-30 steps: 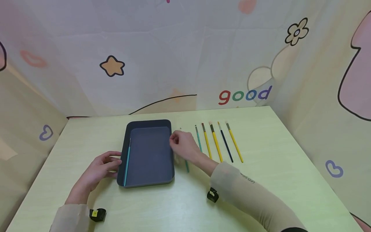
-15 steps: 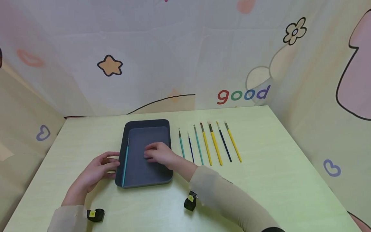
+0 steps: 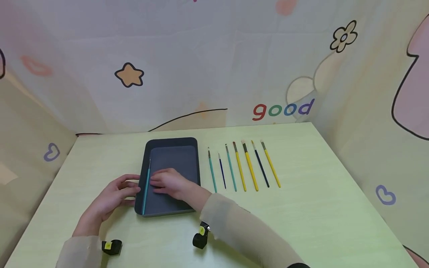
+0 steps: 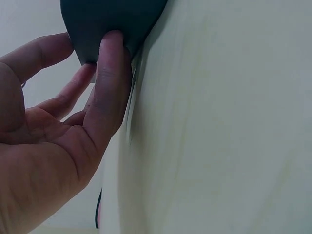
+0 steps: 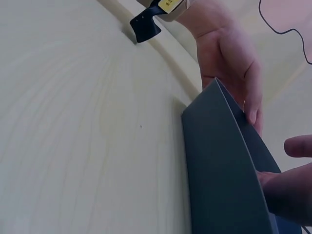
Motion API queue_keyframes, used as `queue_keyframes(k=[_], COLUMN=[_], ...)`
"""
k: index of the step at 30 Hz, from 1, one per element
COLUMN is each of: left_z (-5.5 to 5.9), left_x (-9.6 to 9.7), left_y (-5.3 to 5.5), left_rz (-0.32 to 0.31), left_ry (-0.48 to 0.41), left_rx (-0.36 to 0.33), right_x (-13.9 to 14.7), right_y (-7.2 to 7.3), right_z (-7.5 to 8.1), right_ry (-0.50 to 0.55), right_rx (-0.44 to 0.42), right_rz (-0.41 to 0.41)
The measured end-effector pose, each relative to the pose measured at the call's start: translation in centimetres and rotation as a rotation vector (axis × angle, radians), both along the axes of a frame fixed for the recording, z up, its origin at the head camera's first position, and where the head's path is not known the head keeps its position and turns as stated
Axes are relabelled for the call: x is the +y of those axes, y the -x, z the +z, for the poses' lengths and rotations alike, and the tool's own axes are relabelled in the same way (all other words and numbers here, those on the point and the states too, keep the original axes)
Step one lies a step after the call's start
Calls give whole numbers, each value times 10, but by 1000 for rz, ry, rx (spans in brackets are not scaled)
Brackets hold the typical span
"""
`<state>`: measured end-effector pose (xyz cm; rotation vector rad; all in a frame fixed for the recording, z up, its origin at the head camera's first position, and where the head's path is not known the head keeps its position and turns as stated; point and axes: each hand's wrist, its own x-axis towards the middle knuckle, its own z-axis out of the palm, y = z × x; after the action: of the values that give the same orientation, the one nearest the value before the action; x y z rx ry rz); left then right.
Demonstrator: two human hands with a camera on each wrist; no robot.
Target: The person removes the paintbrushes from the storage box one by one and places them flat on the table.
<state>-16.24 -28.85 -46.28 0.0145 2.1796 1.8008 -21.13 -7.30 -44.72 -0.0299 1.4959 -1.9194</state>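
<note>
A dark grey rectangular tray (image 3: 174, 143) lies on the table. Inside it, along the left wall, rests a teal-handled paintbrush (image 3: 146, 188). My left hand (image 3: 112, 195) touches the tray's outer left wall with its fingertips; the left wrist view shows these fingers against the grey wall (image 4: 97, 24). Reaching over the right side, my right hand (image 3: 169, 182) is low in the tray, its fingertips close beside the paintbrush. In the right wrist view the thumb (image 5: 298, 146) of that hand stands apart from a finger that goes down inside the tray, and no held thing shows.
Right of the tray, several paintbrushes lie side by side, bristles pointing away: a teal one (image 3: 212, 171), a short blue one (image 3: 222, 172), yellow ones such as the thick one (image 3: 250, 167), and a dark navy one (image 3: 261, 167). A patterned curtain (image 3: 187, 74) hangs behind the table.
My right hand has moved left from the tray's right edge into the tray, up to the teal paintbrush, uncovering the brushes on the table. My left hand has stayed at the tray's left wall.
</note>
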Motion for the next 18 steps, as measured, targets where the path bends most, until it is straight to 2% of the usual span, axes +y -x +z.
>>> queue_keyframes(k=[13,18], left_z=[0,1], left_x=[0,1], left_y=[1,0], left_rz=[-15,-11], left_ry=[18,16], left_rx=[19,15], right_x=[-18,-24], right_y=[-4,-6], right_z=[0,1], right_ry=[-6,-39], right_rx=[-61,-63], right_rz=[-148,-168])
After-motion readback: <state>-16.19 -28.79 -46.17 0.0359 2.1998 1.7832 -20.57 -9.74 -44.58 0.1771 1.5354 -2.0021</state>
